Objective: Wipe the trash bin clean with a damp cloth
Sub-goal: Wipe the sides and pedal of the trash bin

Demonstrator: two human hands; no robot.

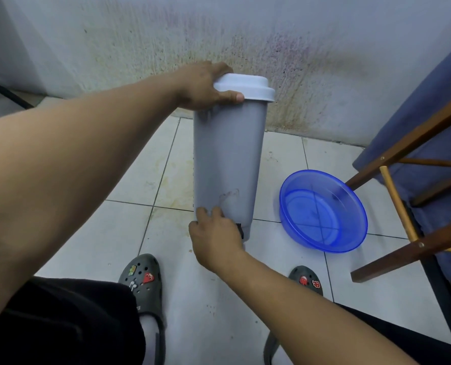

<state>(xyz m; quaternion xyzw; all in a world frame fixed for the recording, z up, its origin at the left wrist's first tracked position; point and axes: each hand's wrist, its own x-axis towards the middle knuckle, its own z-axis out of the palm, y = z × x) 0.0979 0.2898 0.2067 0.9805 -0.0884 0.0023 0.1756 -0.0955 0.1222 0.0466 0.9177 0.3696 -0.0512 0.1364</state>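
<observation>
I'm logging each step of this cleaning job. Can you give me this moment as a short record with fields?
trash bin: grey, roughly upright, white lid on
left hand: grips the lid's edge
right hand: grips the bin's lower end
blue basin: on the floor tiles, right of the bin, apart from it
cloth: none in view
wall: stained, behind the bin

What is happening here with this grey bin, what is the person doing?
A person is holding a grey trash bin with both hands. The left hand grips it at the top, just under the white lid, and the right hand holds its base. A blue basin sits on the tiled floor beside it. No cloth is visible.
</observation>
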